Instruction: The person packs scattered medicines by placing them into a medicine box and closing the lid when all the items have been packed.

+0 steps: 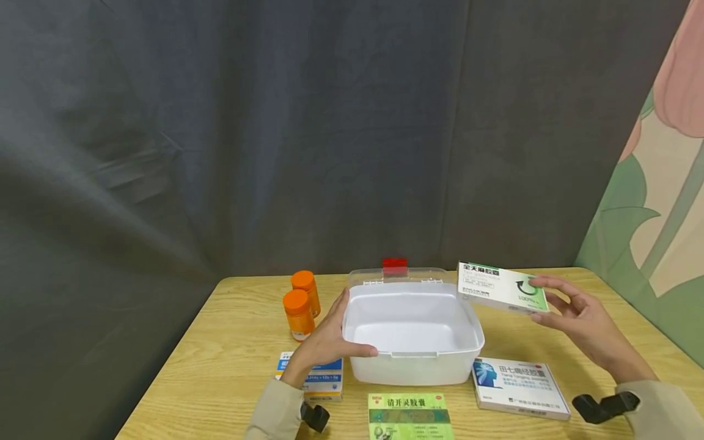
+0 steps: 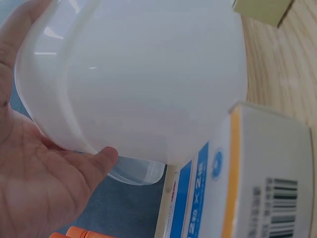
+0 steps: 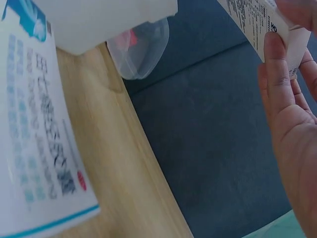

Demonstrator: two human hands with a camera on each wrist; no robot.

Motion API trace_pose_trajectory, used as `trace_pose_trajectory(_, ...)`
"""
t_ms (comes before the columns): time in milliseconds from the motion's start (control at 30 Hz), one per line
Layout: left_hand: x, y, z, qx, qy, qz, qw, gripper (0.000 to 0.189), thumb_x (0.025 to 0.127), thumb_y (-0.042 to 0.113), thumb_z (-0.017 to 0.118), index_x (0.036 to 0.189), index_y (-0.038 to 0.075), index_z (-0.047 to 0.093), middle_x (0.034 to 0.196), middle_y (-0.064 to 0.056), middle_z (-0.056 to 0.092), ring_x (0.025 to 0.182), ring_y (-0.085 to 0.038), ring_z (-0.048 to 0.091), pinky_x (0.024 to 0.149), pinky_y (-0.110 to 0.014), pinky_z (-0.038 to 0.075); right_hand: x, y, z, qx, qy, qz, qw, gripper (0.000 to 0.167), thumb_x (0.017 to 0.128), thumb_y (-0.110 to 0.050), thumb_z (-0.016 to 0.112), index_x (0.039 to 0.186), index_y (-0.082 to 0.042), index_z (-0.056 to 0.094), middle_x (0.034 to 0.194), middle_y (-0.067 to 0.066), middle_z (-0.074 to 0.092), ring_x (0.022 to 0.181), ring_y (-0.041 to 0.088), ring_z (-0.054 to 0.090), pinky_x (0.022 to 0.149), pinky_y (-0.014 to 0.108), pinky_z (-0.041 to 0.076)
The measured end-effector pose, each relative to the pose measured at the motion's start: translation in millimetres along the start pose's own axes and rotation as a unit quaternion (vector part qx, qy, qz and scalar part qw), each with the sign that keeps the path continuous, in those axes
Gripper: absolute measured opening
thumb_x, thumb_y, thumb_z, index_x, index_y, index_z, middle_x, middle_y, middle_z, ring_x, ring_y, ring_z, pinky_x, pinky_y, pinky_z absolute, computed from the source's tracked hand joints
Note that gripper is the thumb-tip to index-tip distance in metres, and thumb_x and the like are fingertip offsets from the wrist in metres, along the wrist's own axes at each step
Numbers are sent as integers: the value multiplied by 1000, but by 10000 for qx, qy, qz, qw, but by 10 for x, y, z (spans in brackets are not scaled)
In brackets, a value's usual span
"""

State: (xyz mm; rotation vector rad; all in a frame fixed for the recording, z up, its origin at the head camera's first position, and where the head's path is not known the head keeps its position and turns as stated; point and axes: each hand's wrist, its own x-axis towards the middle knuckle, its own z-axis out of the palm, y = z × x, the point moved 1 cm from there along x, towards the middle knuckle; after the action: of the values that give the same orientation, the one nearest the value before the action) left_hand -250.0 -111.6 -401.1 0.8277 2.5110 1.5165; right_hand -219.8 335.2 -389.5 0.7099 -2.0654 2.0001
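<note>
A white plastic storage box [image 1: 412, 370] with its clear lid [image 1: 423, 276] swung open at the back stands mid-table; its inside is bare. My left hand [image 1: 327, 342] holds its left side, thumb along the front rim, fingers along the side wall. In the left wrist view the thumb presses the outer wall [image 2: 158, 84]. Raised off the table to the right, a white and green medicine box [image 1: 495, 287] is pinched between the thumb and fingers of my right hand [image 1: 585, 324]. The medicine box's left end overlaps the storage box's right rim in the head view.
A white medicine box [image 1: 519, 388] lies front right, a green one [image 1: 409, 418] at the front. A blue and white medicine box [image 1: 324, 385] lies under my left wrist. Two orange bottles [image 1: 299, 313] stand left of the storage box. A dark curtain [image 1: 330, 134] hangs behind.
</note>
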Motion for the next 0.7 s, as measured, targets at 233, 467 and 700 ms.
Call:
trace_pose_trajectory(233, 2, -2, 3, -112, 28, 69, 9999, 124, 71, 45, 85, 157, 15, 0, 158, -11, 12, 129, -34, 36, 107, -53, 32, 80, -72, 121, -288, -38, -102, 9995, 53, 85, 21, 57, 134, 1, 51, 146, -1, 35, 125, 5, 37, 92, 12, 41)
trace_pose_trajectory(467, 13, -18, 16, -415, -74, 310, 9986, 122, 72, 40, 85, 156, 17, 0, 153, -15, 21, 123, -39, 40, 103, -55, 37, 117, -137, 242, -33, -193, 17, 9998, 52, 86, 20, 56, 134, 1, 52, 146, 2, 34, 122, 8, 39, 88, 20, 49)
trace_pose_trajectory(700, 19, -15, 17, -462, -105, 338, 9983, 120, 73, 38, 85, 156, 19, 1, 151, -14, 24, 122, -39, 41, 102, -54, 38, 154, -174, 383, -80, -364, -153, 9992, 52, 83, 22, 58, 130, 1, 54, 144, -1, 38, 121, 10, 44, 85, 22, 51)
